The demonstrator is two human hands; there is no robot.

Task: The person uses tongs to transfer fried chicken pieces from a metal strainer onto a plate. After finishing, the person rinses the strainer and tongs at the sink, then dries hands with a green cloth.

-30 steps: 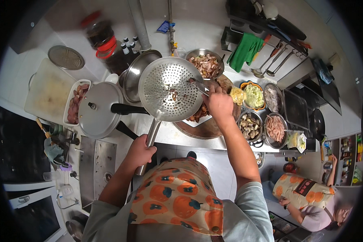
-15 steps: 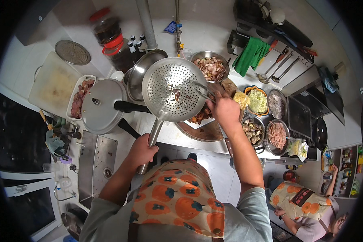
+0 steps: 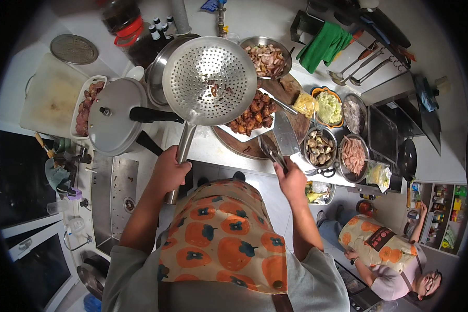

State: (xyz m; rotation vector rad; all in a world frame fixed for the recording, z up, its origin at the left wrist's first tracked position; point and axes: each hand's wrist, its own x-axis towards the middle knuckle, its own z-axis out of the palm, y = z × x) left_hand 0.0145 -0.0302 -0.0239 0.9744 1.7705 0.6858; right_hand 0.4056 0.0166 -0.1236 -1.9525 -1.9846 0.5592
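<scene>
My left hand point(image 3: 167, 169) is wrapped round the metal handle of a large perforated strainer ladle point(image 3: 208, 57), held up over the counter with a few dark bits of food in its bowl. Metal tongs point(image 3: 269, 150) are gripped in my right hand point(image 3: 293, 179), their tips low over the right side of the round wooden chopping board point(image 3: 229, 145). On that board stands a white plate point(image 3: 257, 136) heaped with browned meat pieces point(image 3: 252, 117), partly hidden by the strainer. A cleaver point(image 3: 286, 136) lies flat beside the plate, near the tongs.
A pressure cooker point(image 3: 114, 112) and a tray of raw meat point(image 3: 91, 106) stand left, above a sink point(image 3: 120, 187). Bowls of sliced meat point(image 3: 268, 60), mushrooms point(image 3: 320, 148), shredded cabbage point(image 3: 328, 107) and pink strips point(image 3: 352, 156) line the right. A co-worker point(image 3: 379, 249) stands lower right.
My right hand has drawn the tongs from the strainer's rim down toward the board's near right edge. The strainer stays in my left hand; more of the plate and the cleaver shows.
</scene>
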